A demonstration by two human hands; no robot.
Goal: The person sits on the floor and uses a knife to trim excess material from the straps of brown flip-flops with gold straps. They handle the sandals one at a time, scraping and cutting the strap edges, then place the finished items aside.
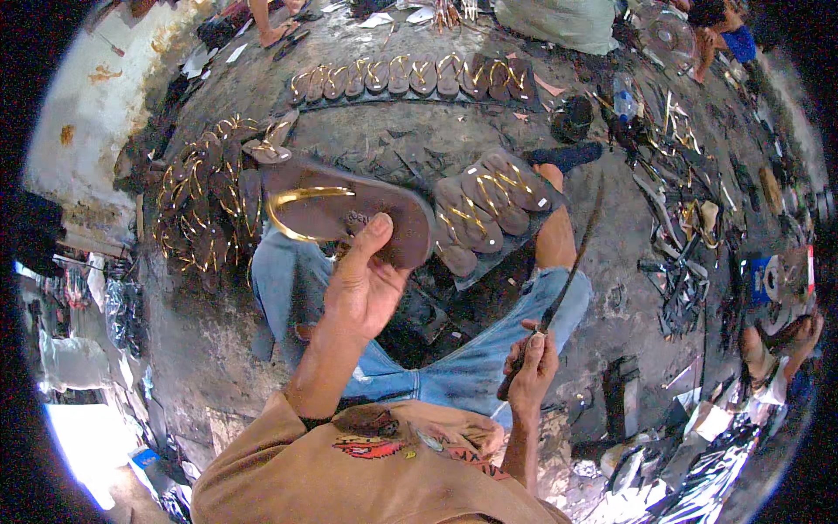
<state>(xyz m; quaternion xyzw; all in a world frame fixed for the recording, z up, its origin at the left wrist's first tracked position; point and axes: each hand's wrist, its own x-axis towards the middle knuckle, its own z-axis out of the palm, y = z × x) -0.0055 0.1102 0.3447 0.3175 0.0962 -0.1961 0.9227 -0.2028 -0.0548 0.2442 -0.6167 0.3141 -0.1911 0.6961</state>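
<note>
My left hand point(360, 293) is closed on the toe end of a brown flip-flop sandal point(394, 199) with a gold strap, raised above my lap. The thumb presses on its footbed; the fingers beneath are mostly hidden. To the right, my right hand point(532, 371) grips the dark handle of a long, thin, curved tool point(572, 275), which points up and away from me. Whether its dark length is a blade I cannot make out. Just beyond the held sandal, several brown sandals with gold straps point(493, 196) lie close together.
A heap of gold-strapped sandals point(209, 201) lies at left, and a row of sandals point(410, 79) stands farther off. Dark scraps point(681, 279) litter the floor at right. Other people's feet point(278, 33) show at the far edge. My jeans-clad legs point(476, 371) are folded below my hands.
</note>
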